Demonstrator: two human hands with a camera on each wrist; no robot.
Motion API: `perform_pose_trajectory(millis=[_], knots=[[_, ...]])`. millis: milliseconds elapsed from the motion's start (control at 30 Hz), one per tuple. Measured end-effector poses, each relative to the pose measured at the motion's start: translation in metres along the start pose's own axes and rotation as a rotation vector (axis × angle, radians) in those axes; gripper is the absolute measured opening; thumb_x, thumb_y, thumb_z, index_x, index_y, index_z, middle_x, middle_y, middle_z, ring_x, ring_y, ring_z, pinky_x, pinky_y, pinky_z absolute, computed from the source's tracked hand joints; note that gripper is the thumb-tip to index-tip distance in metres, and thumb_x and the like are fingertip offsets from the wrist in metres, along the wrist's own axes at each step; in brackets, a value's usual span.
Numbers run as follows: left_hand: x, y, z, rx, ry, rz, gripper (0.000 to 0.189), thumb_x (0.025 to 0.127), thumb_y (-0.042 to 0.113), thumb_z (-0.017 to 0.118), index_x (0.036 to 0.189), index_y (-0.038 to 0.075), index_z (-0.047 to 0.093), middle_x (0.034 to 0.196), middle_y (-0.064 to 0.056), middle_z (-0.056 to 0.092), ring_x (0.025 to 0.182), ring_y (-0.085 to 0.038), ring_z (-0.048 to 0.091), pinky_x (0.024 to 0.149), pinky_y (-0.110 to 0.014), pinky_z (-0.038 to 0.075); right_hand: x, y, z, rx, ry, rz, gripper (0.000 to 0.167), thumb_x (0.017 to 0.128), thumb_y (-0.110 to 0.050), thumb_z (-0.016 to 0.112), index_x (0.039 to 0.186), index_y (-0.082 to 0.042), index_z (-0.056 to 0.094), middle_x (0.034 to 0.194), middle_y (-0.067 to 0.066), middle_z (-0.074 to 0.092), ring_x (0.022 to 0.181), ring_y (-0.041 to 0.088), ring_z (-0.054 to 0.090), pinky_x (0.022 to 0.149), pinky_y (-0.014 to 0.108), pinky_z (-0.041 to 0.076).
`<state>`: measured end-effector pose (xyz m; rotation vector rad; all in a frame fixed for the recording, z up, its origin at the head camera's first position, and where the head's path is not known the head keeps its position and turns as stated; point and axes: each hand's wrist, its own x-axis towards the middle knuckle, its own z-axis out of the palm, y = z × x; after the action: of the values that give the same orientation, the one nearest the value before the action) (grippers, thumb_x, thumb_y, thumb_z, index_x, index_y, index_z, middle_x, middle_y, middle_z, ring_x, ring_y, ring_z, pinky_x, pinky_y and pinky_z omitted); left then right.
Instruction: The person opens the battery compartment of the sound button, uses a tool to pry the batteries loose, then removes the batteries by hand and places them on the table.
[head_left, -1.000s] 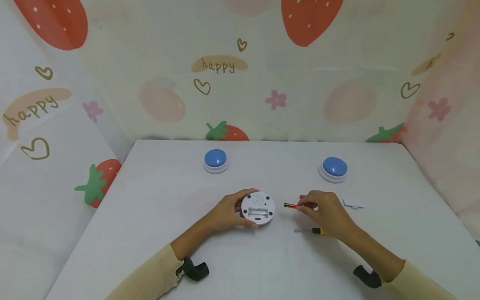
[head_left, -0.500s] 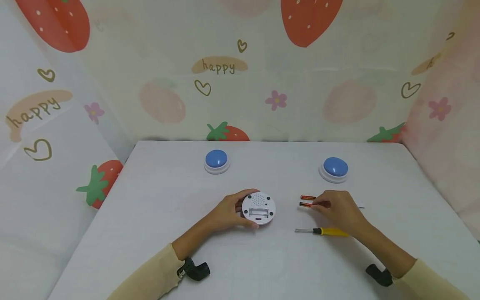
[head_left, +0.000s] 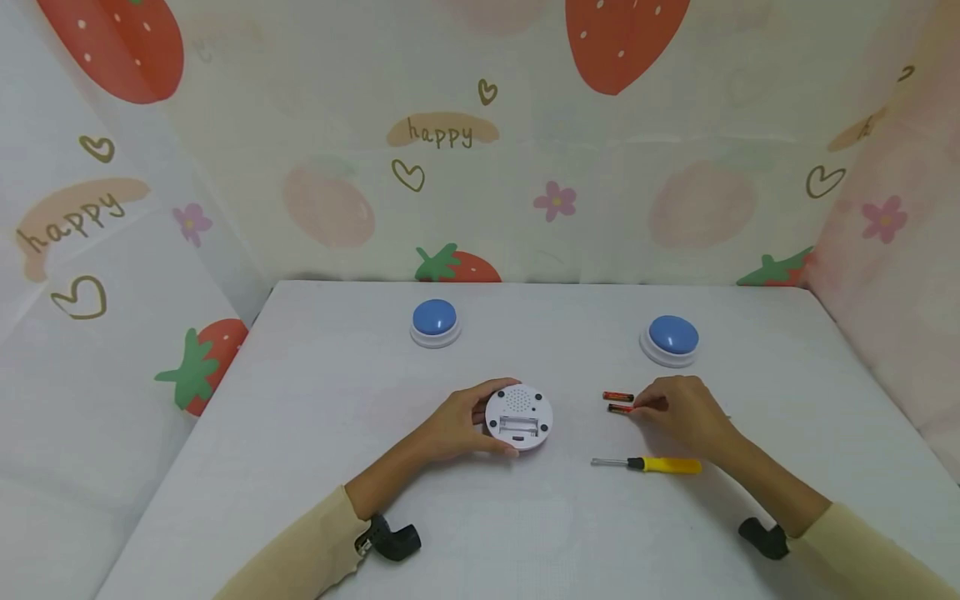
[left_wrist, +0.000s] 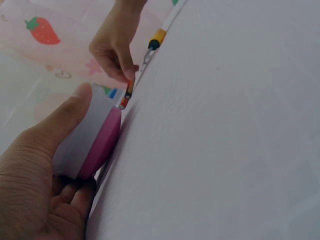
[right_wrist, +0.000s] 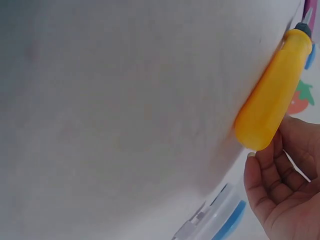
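Observation:
My left hand [head_left: 453, 427] grips the rim of a white round push-button device [head_left: 518, 400], turned underside up. Its battery compartment [head_left: 518, 426] is uncovered, with bare metal contacts. In the left wrist view the device's pink lower part [left_wrist: 102, 142] shows close over the table. My right hand [head_left: 686, 421] pinches a small red-and-black battery [head_left: 619, 409] between thumb and fingertips. A second battery [head_left: 618, 396] lies just behind it on the table. In the right wrist view a screwdriver handle [right_wrist: 275, 90] hides the pinched battery.
The yellow-handled screwdriver [head_left: 671, 466] lies in front of my right hand. Two blue-topped buttons [head_left: 434, 318] [head_left: 673, 335] stand farther back. A white battery cover [right_wrist: 192, 222] is mostly hidden behind my right hand in the head view. Printed cloth walls surround the white table [head_left: 525, 533].
My right hand has moved right with the battery, away from the device, to beside the other battery. The screwdriver's handle is now uncovered, the cover hidden. My left hand holds still.

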<state>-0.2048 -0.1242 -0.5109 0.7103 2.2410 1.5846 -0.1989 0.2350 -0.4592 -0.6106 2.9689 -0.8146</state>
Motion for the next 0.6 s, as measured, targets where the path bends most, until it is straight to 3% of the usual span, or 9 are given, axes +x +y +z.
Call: perform_pose_trajectory(millis=[400,600], knots=[[-0.0004,0.0008,0.0005,-0.016,0.000,-0.001,0.094,0.070,0.020,0.095,0.151,0.025,0.047,0.146,0.003,0.055,0.128,-0.014,0.056,0.105,-0.024,0.046,0.0034,-0.0004,0.0004,-0.012,-0.054,0.038,0.007,0.087,-0.006,0.079,0.094,-0.007,0.079,0.085,-0.001,0.070,0.077,0.016,0.058,0.073,0.032,0.055],[-0.0013,0.0019,0.0004,-0.006,0.001,-0.004,0.095,0.070,0.020,0.096,0.151,0.025,0.047,0.147,0.003,0.053,0.130,-0.013,0.056,0.106,-0.025,0.046,0.0018,-0.0046,-0.0005,-0.033,-0.030,0.041,0.008,0.087,-0.009,0.080,0.095,-0.008,0.079,0.082,-0.004,0.067,0.075,0.015,0.054,0.067,0.025,0.050]])
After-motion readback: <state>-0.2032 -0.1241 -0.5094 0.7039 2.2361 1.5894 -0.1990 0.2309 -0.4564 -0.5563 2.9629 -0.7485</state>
